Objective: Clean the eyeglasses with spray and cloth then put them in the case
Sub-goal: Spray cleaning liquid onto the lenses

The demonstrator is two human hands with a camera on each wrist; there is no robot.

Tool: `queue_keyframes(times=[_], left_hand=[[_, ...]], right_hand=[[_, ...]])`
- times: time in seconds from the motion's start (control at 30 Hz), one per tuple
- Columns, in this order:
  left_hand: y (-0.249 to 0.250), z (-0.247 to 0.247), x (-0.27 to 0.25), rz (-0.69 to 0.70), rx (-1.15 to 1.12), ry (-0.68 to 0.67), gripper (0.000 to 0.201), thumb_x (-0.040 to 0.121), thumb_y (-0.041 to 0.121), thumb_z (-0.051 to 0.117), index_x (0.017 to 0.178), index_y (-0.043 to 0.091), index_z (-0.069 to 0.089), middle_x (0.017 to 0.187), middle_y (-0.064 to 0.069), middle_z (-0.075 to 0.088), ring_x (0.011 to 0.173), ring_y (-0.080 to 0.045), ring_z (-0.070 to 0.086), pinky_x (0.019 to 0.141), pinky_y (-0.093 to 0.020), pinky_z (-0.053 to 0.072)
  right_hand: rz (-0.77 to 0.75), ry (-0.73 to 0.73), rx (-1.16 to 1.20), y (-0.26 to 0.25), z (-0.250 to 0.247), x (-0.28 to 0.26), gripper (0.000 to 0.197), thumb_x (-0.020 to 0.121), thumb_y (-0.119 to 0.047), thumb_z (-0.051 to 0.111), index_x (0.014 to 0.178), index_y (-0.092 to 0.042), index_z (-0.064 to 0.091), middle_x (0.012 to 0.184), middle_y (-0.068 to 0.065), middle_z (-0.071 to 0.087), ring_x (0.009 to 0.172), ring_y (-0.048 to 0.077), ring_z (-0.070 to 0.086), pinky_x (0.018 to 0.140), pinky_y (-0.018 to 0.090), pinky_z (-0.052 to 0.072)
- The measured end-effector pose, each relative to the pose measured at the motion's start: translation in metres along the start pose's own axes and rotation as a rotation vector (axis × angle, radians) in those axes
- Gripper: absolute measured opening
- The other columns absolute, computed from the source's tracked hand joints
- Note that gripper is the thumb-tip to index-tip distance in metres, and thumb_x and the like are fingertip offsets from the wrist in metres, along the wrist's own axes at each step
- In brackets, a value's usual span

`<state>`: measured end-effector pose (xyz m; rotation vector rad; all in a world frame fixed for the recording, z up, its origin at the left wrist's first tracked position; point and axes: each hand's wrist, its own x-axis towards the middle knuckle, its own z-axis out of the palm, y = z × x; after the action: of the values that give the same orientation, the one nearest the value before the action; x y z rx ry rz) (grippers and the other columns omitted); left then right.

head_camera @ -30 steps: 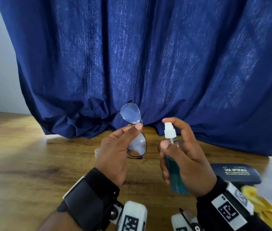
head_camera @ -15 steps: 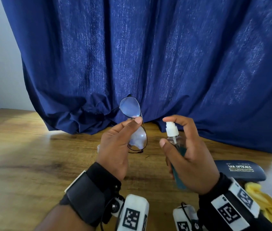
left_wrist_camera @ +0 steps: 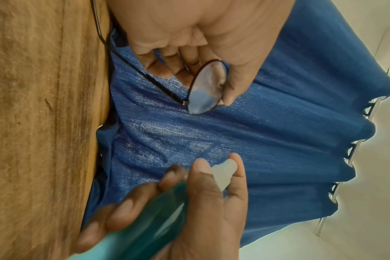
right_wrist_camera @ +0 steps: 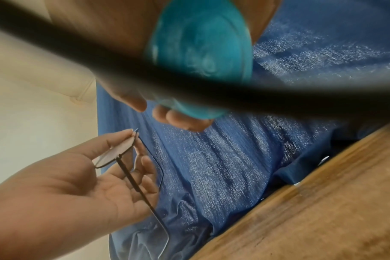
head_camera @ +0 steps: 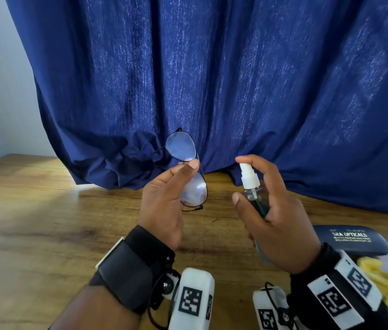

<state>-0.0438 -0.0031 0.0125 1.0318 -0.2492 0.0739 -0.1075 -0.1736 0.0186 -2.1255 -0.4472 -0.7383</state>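
Observation:
My left hand [head_camera: 164, 206] pinches the thin black-framed eyeglasses [head_camera: 181, 148] at the bridge, holding them upright above the wooden table [head_camera: 33, 222], one lens above the other. In the left wrist view the eyeglasses [left_wrist_camera: 208, 86] sit between thumb and fingers. My right hand [head_camera: 276, 225] grips the teal spray bottle [head_camera: 258, 203], with the index finger on top of its white nozzle [head_camera: 247, 177], which points left toward the lenses. The bottle's base [right_wrist_camera: 198, 58] fills the right wrist view, where the glasses [right_wrist_camera: 122, 151] show below. A dark glasses case [head_camera: 352, 239] lies shut at the right. The yellow cloth [head_camera: 378, 277] lies just in front of it.
A dark blue curtain [head_camera: 212, 79] hangs behind the table and bunches on its far edge. A black strap crosses the right wrist view and blurs part of it. Bare tabletop stretches to the left of my hands.
Both hands have risen slightly in the view and the camera has tilted a little. The grips on glasses and bottle are unchanged.

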Motion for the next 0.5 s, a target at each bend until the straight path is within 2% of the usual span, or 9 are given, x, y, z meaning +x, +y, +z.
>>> queue_keyframes(times=[0.1,0.17,0.23,0.3,0.37,0.4,0.43,0.5], left_hand=[[0.001,-0.002,0.000,0.016,0.054,0.022,0.022,0.090,0.021,0.072,0.069,0.020,0.067,0.063,0.011,0.061,0.063,-0.005,0.058,0.074,-0.024,0.044],[0.001,-0.004,0.000,0.073,0.152,0.038,0.022,0.091,0.019,0.074,0.069,0.016,0.070,0.072,0.008,0.066,0.074,-0.005,0.063,0.082,-0.023,0.047],[0.001,-0.004,-0.002,0.174,0.304,0.028,0.020,0.091,0.017,0.076,0.072,0.011,0.073,0.085,0.005,0.071,0.086,-0.005,0.068,0.084,-0.020,0.052],[0.001,-0.001,-0.006,0.260,0.432,0.001,0.014,0.089,0.015,0.078,0.076,0.008,0.077,0.097,0.002,0.074,0.088,-0.003,0.070,0.077,-0.016,0.054],[0.001,0.004,-0.011,0.307,0.502,-0.017,0.011,0.088,0.012,0.079,0.080,0.004,0.078,0.102,0.001,0.075,0.072,0.003,0.065,0.062,-0.009,0.050],[0.001,0.005,-0.013,0.325,0.533,-0.021,0.010,0.087,0.011,0.079,0.081,0.004,0.079,0.102,0.001,0.075,0.067,0.004,0.063,0.060,-0.008,0.048],[0.000,0.005,-0.013,0.348,0.572,-0.024,0.009,0.087,0.013,0.080,0.081,0.007,0.079,0.102,0.004,0.075,0.068,0.005,0.063,0.062,-0.008,0.047],[0.000,0.004,-0.013,0.417,0.682,-0.035,0.007,0.085,0.022,0.082,0.081,0.017,0.080,0.100,0.011,0.075,0.088,0.002,0.067,0.079,-0.015,0.051]], right_hand=[[-0.061,0.087,-0.018,0.001,0.000,0.000,0.051,0.097,-0.022,0.059,0.136,-0.047,0.039,0.056,0.008,0.055,0.044,0.021,0.055,0.045,0.040,0.049],[-0.088,0.177,-0.037,0.001,-0.003,0.000,0.050,0.097,-0.022,0.059,0.136,-0.045,0.039,0.054,0.005,0.053,0.043,0.020,0.054,0.043,0.041,0.048],[-0.115,0.253,-0.060,0.002,-0.007,0.002,0.050,0.097,-0.020,0.060,0.135,-0.044,0.039,0.053,0.003,0.053,0.042,0.020,0.054,0.042,0.039,0.047],[-0.141,0.300,-0.066,0.002,-0.010,0.002,0.051,0.097,-0.016,0.061,0.134,-0.043,0.038,0.053,0.003,0.054,0.041,0.020,0.054,0.041,0.037,0.046],[-0.150,0.320,-0.070,0.001,-0.013,0.002,0.047,0.097,-0.015,0.061,0.130,-0.042,0.040,0.054,0.005,0.053,0.042,0.021,0.053,0.042,0.035,0.044],[-0.148,0.329,-0.073,0.000,-0.013,0.002,0.045,0.096,-0.014,0.061,0.127,-0.040,0.041,0.054,0.005,0.053,0.043,0.022,0.053,0.042,0.035,0.044],[-0.141,0.339,-0.067,0.000,-0.013,0.002,0.043,0.096,-0.013,0.062,0.126,-0.038,0.042,0.055,0.005,0.053,0.044,0.022,0.054,0.042,0.034,0.045],[-0.121,0.356,-0.038,0.001,-0.013,0.002,0.044,0.096,-0.013,0.062,0.128,-0.036,0.042,0.055,0.006,0.056,0.043,0.021,0.055,0.042,0.037,0.046]])
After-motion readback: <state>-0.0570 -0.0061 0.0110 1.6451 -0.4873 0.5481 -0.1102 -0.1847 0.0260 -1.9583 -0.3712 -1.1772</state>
